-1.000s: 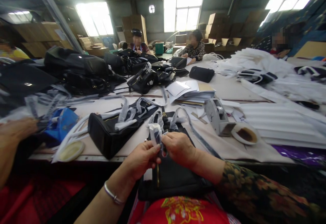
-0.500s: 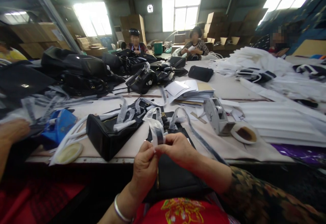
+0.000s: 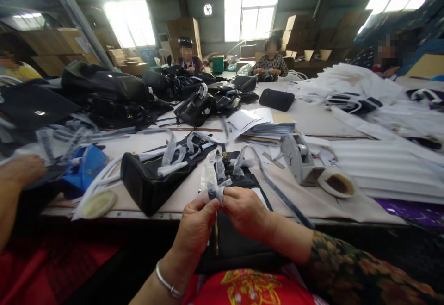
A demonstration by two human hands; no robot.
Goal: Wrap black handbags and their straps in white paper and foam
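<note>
The bench [image 3: 322,122] ran wide across the view, and on its far left part there was a large pile [image 3: 107,85] of black bags. At the near edge, in front of the person, lay the black bag [image 3: 241,242] which was in work. Its long axis went from the person's red clothing forward over the edge, so that its upper part, with the straps, pointed away from the body. Just to its left, a second bag [image 3: 149,180] lay slantwise; its base was turned to the person, and its straps pointed to the far right. The grey dispenser [image 3: 301,159] stood to the right, with a tape roll [image 3: 336,182] just beside it.

The left hand [image 3: 197,219] and the right hand [image 3: 248,210] met above the bag. The grip of each was closed, with fingertips pinching the film-wrapped strap [image 3: 210,175] at its near end. From the fingers this strap rose forward, nearly upright in the view, leaning a little to the left. Behind it was a gold buckle [image 3: 225,155]. The thin zip [image 3: 217,238] pointed almost straight away from the person, below the hands.
</note>
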